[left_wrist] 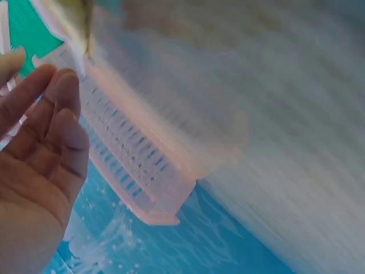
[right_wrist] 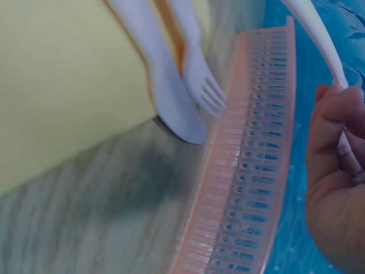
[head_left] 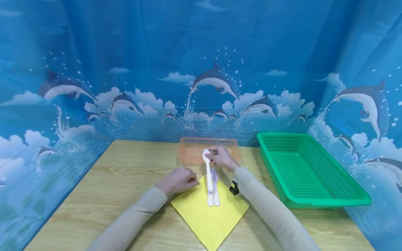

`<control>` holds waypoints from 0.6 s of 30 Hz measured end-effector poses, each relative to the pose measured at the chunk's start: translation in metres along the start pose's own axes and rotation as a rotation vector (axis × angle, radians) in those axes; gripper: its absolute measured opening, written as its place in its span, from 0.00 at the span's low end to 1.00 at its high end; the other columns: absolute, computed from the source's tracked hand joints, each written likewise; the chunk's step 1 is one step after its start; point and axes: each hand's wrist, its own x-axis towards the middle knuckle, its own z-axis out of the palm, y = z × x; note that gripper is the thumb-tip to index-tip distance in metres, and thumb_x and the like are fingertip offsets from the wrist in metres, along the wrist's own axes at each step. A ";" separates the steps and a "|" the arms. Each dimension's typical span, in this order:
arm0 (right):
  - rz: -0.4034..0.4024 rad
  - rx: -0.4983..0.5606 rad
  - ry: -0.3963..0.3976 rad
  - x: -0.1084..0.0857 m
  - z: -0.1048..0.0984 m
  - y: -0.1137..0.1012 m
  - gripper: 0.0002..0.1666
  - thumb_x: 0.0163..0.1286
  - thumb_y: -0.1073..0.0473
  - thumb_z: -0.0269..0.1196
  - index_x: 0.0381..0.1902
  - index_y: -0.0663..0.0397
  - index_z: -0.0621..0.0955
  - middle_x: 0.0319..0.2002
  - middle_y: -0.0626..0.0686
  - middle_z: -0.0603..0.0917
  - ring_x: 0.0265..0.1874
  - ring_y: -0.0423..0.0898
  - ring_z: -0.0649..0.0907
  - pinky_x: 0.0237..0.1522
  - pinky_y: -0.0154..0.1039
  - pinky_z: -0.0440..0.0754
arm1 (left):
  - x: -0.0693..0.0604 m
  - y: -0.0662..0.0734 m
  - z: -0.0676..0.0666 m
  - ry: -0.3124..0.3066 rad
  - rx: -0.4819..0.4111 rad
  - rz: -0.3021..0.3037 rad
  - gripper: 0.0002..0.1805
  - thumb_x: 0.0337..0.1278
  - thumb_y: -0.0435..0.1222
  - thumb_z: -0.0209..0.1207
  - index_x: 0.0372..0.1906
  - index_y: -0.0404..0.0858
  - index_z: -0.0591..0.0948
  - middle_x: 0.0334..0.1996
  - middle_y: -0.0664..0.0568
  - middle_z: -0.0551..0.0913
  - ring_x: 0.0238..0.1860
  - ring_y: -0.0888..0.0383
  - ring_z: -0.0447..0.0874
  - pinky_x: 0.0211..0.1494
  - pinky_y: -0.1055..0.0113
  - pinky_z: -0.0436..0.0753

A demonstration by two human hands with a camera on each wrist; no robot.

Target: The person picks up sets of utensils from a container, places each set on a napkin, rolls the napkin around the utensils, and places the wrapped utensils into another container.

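Observation:
My right hand (head_left: 222, 157) pinches a white plastic spoon (head_left: 208, 176) near its bowl, the handle reaching toward me. The spoon (right_wrist: 319, 37) is up above the yellow napkin (head_left: 196, 205), which is laid with one corner toward me. On the napkin lie a white plastic knife (head_left: 216, 195) and a white plastic fork (head_left: 210, 202), side by side; the raised spoon partly covers the fork in the head view. In the right wrist view the fork's tines (right_wrist: 212, 94) and the knife's blade extend past the napkin's far corner. My left hand (head_left: 178, 180) holds nothing, fingers loosely curled, beside the napkin's left edge.
Behind the napkin a pink slotted basket (head_left: 191, 151) stands near the table's back edge. A larger green basket (head_left: 282, 181) occupies the right side. The wooden table (head_left: 125, 174) meets a blue dolphin-printed curtain (head_left: 157, 52) at the back and sides.

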 end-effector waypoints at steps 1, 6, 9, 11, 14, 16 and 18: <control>0.014 -0.014 0.001 -0.001 0.001 0.001 0.19 0.70 0.59 0.62 0.57 0.56 0.81 0.32 0.54 0.86 0.22 0.44 0.80 0.32 0.51 0.85 | -0.001 0.001 0.001 -0.015 -0.004 0.008 0.15 0.61 0.45 0.64 0.21 0.46 0.79 0.18 0.62 0.78 0.18 0.70 0.68 0.24 0.78 0.72; 0.044 -0.063 -0.004 -0.003 0.007 0.003 0.11 0.69 0.58 0.63 0.46 0.56 0.84 0.27 0.53 0.86 0.23 0.52 0.82 0.30 0.52 0.85 | -0.003 0.006 0.004 -0.089 -0.027 -0.013 0.16 0.52 0.50 0.69 0.20 0.47 0.78 0.19 0.64 0.76 0.20 0.69 0.69 0.26 0.77 0.73; 0.037 -0.070 -0.015 -0.003 0.010 0.004 0.08 0.69 0.59 0.64 0.42 0.57 0.85 0.24 0.53 0.86 0.20 0.48 0.82 0.26 0.47 0.84 | -0.004 0.008 0.004 -0.140 -0.051 -0.035 0.16 0.48 0.52 0.71 0.21 0.48 0.79 0.19 0.65 0.76 0.21 0.69 0.69 0.27 0.77 0.73; 0.037 -0.064 -0.030 -0.004 0.011 0.005 0.08 0.69 0.60 0.64 0.41 0.59 0.86 0.22 0.53 0.85 0.18 0.45 0.81 0.22 0.42 0.83 | -0.004 0.009 0.002 -0.170 -0.053 -0.043 0.18 0.45 0.54 0.72 0.21 0.48 0.79 0.18 0.65 0.75 0.20 0.69 0.69 0.26 0.76 0.73; 0.042 -0.058 -0.057 -0.005 0.014 0.006 0.08 0.68 0.62 0.64 0.40 0.61 0.86 0.21 0.54 0.85 0.16 0.42 0.80 0.20 0.39 0.82 | -0.004 0.012 -0.001 -0.203 -0.055 -0.050 0.20 0.40 0.55 0.73 0.19 0.48 0.77 0.18 0.65 0.74 0.20 0.69 0.68 0.26 0.76 0.72; 0.045 -0.061 -0.070 -0.007 0.015 0.006 0.07 0.69 0.61 0.64 0.38 0.61 0.86 0.21 0.54 0.85 0.16 0.43 0.80 0.20 0.38 0.81 | -0.004 0.013 -0.002 -0.225 -0.054 -0.049 0.21 0.38 0.56 0.74 0.18 0.48 0.77 0.17 0.65 0.73 0.20 0.69 0.68 0.26 0.76 0.71; 0.044 -0.070 -0.078 -0.008 0.017 0.007 0.07 0.69 0.61 0.63 0.35 0.60 0.86 0.20 0.55 0.85 0.16 0.44 0.80 0.20 0.39 0.81 | -0.005 0.014 -0.003 -0.252 -0.050 -0.045 0.22 0.36 0.56 0.75 0.18 0.49 0.76 0.17 0.65 0.72 0.20 0.69 0.67 0.26 0.77 0.71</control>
